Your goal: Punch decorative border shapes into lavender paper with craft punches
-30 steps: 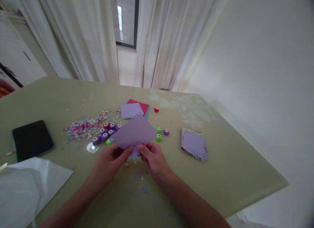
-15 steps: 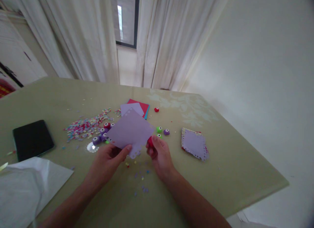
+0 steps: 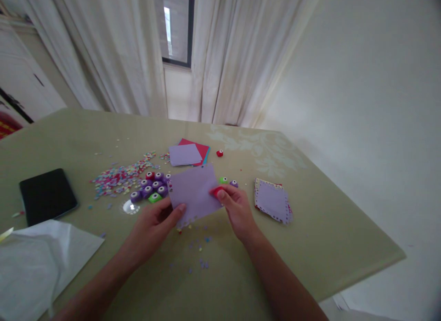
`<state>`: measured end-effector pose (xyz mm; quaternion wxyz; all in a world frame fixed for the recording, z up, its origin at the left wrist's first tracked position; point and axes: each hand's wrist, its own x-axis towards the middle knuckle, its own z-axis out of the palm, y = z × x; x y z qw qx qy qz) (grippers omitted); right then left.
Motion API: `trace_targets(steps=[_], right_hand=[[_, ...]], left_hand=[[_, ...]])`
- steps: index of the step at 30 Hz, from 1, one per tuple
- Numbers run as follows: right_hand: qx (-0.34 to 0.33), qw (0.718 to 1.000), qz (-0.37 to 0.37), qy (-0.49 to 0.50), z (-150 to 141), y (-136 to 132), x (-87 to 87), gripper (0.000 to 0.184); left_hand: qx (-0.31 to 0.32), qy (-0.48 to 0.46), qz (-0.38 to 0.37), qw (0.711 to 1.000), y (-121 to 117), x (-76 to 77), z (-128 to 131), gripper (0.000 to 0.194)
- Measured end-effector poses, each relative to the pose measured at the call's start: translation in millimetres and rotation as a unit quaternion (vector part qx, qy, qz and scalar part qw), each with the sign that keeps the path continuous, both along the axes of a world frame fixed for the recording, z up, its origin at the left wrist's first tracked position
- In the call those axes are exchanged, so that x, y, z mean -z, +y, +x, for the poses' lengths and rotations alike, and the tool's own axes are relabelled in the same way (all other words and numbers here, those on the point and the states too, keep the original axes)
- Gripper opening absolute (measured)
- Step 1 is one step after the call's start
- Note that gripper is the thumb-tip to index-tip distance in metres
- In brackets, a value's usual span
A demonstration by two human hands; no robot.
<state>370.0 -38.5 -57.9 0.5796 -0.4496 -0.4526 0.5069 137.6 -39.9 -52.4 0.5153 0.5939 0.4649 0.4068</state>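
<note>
A lilac sheet of paper (image 3: pixel 195 187) is held above the table, with small holes along its left and lower edges. My left hand (image 3: pixel 160 224) pinches its lower left part between thumb and fingers. At the right edge of the sheet, my right hand (image 3: pixel 237 210) is closed on a small red craft punch (image 3: pixel 217 191), partly hidden by my fingers. Several purple punches (image 3: pixel 147 191) stand left of the sheet, with a red one (image 3: pixel 150 175) and a green one (image 3: pixel 155 197) among them. Another green punch (image 3: pixel 223 180) and a purple one (image 3: pixel 234 183) are behind my right hand.
Colourful paper bits (image 3: pixel 120 178) lie heaped at the left. A dark tablet (image 3: pixel 48 195) and a white sheet or bag (image 3: pixel 44 261) are nearer the left edge. Plain coloured papers (image 3: pixel 185 154) sit at the back, and a stack of punched sheets (image 3: pixel 273 200) at the right.
The lilac sheet has turned and shifted right, uncovering more of the purple punches. My right hand has moved slightly right and up, and the red punch now overlaps the sheet's right edge.
</note>
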Motion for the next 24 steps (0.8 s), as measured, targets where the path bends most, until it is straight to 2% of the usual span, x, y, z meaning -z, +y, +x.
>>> trace_targets(steps=[4, 7, 11, 13, 17, 20, 24], right_hand=[[0.066, 0.990, -0.068, 0.108, -18, -2, 12.3, 0.050], [0.051, 0.978, -0.082, 0.183, -30, -8, 15.7, 0.054], [-0.002, 0.985, -0.062, 0.162, -40, -16, 15.6, 0.049], [-0.010, 0.988, -0.043, 0.149, -42, -19, 14.9, 0.048], [-0.039, 0.988, -0.037, 0.144, -45, -21, 13.9, 0.049], [-0.041, 0.989, -0.033, 0.137, -47, -23, 16.0, 0.049], [-0.014, 0.991, -0.042, 0.126, -45, -24, 15.6, 0.047]], left_hand=[[0.009, -0.054, -0.010, 0.998, -4, -2.9, 5, 0.031], [-0.004, -0.053, -0.018, 0.998, -10, 1.9, 14, 0.030], [-0.106, 0.003, -0.035, 0.994, -13, 7.5, 17, 0.032], [-0.136, 0.012, -0.030, 0.990, -11, 7.5, 14, 0.037], [-0.184, -0.061, -0.027, 0.981, -6, 7.4, 10, 0.040], [-0.164, -0.084, -0.053, 0.982, -7, 7.0, 14, 0.043], [-0.139, -0.020, -0.042, 0.989, -11, 3.9, 18, 0.046]])
